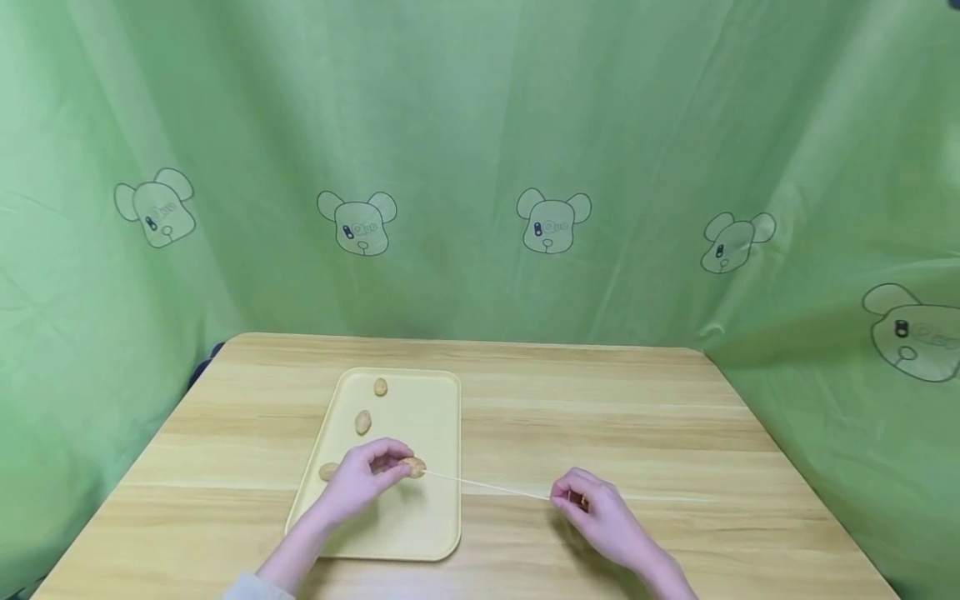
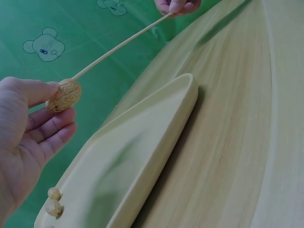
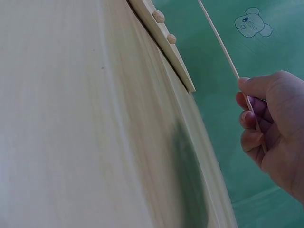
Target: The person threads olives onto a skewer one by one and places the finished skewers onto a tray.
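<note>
My left hand (image 1: 358,482) pinches a wrinkled brown walnut (image 2: 64,96) between thumb and fingers, raised over the right part of a cream tray (image 1: 423,412). A thin wooden skewer (image 1: 487,485) runs from the walnut's right end across to my right hand (image 1: 606,518). In the right wrist view, the right thumb and curled fingers grip the skewer's lower part, its end lying against the palm. The skewer's tip meets the walnut in the left wrist view (image 2: 71,79); how deep it sits is hidden.
On the tray lie two walnuts toward the back, a far one (image 1: 380,387) and a nearer one (image 1: 363,422). Another walnut (image 1: 327,472) sits at the left edge, partly behind the left hand. A wooden table (image 1: 600,400) carries the tray; a green curtain (image 1: 450,125) hangs around it.
</note>
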`<state>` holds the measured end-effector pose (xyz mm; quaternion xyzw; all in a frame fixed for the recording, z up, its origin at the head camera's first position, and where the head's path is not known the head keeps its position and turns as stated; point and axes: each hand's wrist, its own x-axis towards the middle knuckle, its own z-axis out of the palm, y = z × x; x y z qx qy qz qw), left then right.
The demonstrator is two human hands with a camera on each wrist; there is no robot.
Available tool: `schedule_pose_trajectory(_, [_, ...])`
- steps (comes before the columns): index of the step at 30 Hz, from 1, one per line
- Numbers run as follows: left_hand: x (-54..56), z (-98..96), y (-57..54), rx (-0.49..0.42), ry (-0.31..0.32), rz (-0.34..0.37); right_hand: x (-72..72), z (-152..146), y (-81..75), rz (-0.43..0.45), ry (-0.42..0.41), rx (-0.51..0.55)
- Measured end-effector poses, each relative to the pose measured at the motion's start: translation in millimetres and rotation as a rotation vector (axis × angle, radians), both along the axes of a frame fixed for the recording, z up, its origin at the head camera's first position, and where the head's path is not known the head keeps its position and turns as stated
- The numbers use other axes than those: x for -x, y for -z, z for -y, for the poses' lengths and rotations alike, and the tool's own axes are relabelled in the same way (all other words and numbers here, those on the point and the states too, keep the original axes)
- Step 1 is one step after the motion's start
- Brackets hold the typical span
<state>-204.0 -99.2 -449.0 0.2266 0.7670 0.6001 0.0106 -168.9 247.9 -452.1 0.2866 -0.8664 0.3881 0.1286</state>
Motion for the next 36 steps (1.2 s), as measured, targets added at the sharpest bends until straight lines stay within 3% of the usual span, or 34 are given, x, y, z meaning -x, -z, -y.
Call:
schedule_pose_trajectory(7, [0.2,-3.1,2.1,-0.054,-0.013,0.029,2.0,0.9,2.9,0.001,0.005,0.007])
schedule_pose_trajectory(17, [-0.9,-7.7,0.0,-0.05,-0.025,0.079,0.8,-3.2,2.3,0.006,0.016,0.017])
schedule_pose_trajectory(27, [1.6,2.6,-0.5,-0.048,-0.052,0.071,-2.5,-16.1,3.3,0.124,0.097,0.098])
schedule_pose_trajectory(36, [3.2,4.3,0.3,-0.074,-0.035,0.043,-1.1,-15.0,0.1,0.189,0.061,0.2])
